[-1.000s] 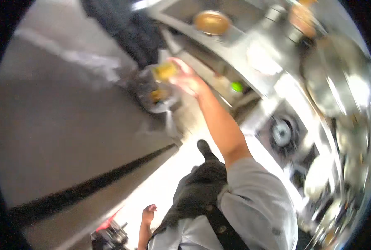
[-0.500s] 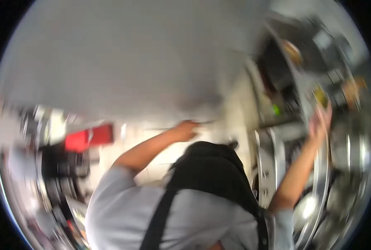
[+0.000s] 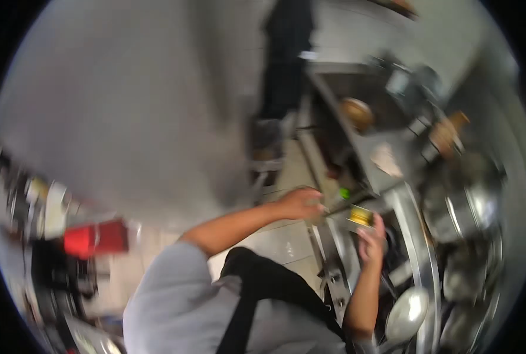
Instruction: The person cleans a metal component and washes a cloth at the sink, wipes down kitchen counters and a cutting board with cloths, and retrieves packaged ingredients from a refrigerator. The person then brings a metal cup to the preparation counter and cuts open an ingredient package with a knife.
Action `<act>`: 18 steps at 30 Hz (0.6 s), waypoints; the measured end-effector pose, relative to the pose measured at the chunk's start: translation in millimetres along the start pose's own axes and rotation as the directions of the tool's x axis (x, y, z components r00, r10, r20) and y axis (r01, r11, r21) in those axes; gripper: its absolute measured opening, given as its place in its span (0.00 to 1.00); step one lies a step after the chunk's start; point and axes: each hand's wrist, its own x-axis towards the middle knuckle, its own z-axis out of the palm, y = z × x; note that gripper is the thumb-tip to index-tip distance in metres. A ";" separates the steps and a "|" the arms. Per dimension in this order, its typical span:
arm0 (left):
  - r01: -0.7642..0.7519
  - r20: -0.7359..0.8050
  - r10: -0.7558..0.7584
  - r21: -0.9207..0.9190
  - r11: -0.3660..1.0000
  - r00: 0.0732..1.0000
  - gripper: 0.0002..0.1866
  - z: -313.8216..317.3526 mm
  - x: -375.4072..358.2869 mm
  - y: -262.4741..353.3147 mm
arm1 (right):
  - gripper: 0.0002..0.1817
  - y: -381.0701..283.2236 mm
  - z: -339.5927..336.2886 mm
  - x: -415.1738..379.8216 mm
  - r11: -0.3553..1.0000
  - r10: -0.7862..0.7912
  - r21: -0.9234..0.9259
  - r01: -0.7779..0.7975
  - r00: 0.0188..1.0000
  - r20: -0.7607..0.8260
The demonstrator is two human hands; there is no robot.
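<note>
Right hand point(image 3: 370, 239) clamps a yellow-filled container point(image 3: 361, 216), left hand point(image 3: 301, 203) grips a thin utensil point(image 3: 344, 205) (blurred), steel counter point(image 3: 413, 218) alongside.

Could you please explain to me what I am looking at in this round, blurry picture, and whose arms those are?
There is no machine here. The picture comes from a small camera worn on a person's head, looking forward and down, and its very wide lens bends everything into a circle. The arms belong to the wearer, who is dressed in a grey shirt with a dark apron.

The left hand reaches forward and seems to grip a thin, dark, rod-like tool; blur hides what it is. The right hand is raised and holds a small container with something yellow inside.

Ahead and to the right is a steel kitchen counter with shiny metal pots and a round metal bowl. Further back sits a brownish bowl. At far left is a red object, too blurred to name.
</note>
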 end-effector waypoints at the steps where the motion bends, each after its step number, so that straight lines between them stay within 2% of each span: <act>1: -0.005 0.009 0.005 -0.060 0.998 1.000 0.32 -0.3 16.6 20.4 | 0.45 -5.5 -4.1 9.9 0.998 0.045 0.044 -0.045 0.999 0.003; 2: -0.012 -0.016 0.010 -0.107 0.994 1.000 0.34 -5.7 -9.9 58.0 | 0.44 -8.1 3.4 -16.0 0.998 0.028 0.052 -0.029 0.999 0.027; 3: -0.043 0.033 0.047 -0.112 0.993 0.998 0.34 -2.0 3.8 78.2 | 0.41 -17.4 8.3 -8.9 0.998 0.015 0.061 -0.020 0.997 0.070; 5: -0.280 0.105 0.270 0.099 0.955 0.957 0.43 11.2 23.9 109.1 | 0.36 -32.5 4.2 1.6 0.992 0.082 0.080 -0.095 0.985 0.154; 6: -0.287 0.115 0.276 0.095 0.953 0.954 0.43 18.4 36.6 117.8 | 0.36 -36.8 0.7 11.2 0.990 0.116 0.056 -0.128 0.976 0.184; 8: -0.228 0.273 0.202 0.064 0.972 0.940 0.45 22.4 63.1 129.4 | 0.34 -40.3 -1.7 30.0 0.985 0.168 0.004 -0.173 0.959 0.230; 9: -0.249 0.315 0.201 0.123 0.961 0.928 0.45 20.6 75.4 127.8 | 0.34 -43.6 2.1 38.8 0.985 0.169 0.006 -0.174 0.959 0.227; 10: -0.246 0.321 0.196 0.124 0.961 0.927 0.45 20.8 88.5 122.4 | 0.32 -45.3 2.2 52.1 0.985 0.173 -0.063 -0.162 0.953 0.247; 12: 0.044 0.354 0.019 -0.169 0.985 0.935 0.45 19.9 114.3 103.8 | 0.30 -44.7 -2.3 80.6 0.981 0.179 -0.123 -0.151 0.948 0.263; 14: 0.067 0.357 -0.008 -0.152 0.986 0.934 0.44 15.0 137.9 80.5 | 0.28 -41.2 -2.3 109.6 0.946 0.325 -0.075 -0.316 0.908 0.265; 16: 0.089 0.333 -0.015 -0.208 0.974 0.943 0.44 10.1 156.5 60.0 | 0.27 -42.5 3.3 131.7 0.959 0.283 -0.087 -0.270 0.927 0.247; 18: 0.113 0.358 -0.038 -0.191 0.975 0.933 0.42 1.9 179.1 45.6 | 0.26 -40.4 1.1 167.7 0.920 0.387 -0.163 -0.356 0.889 0.244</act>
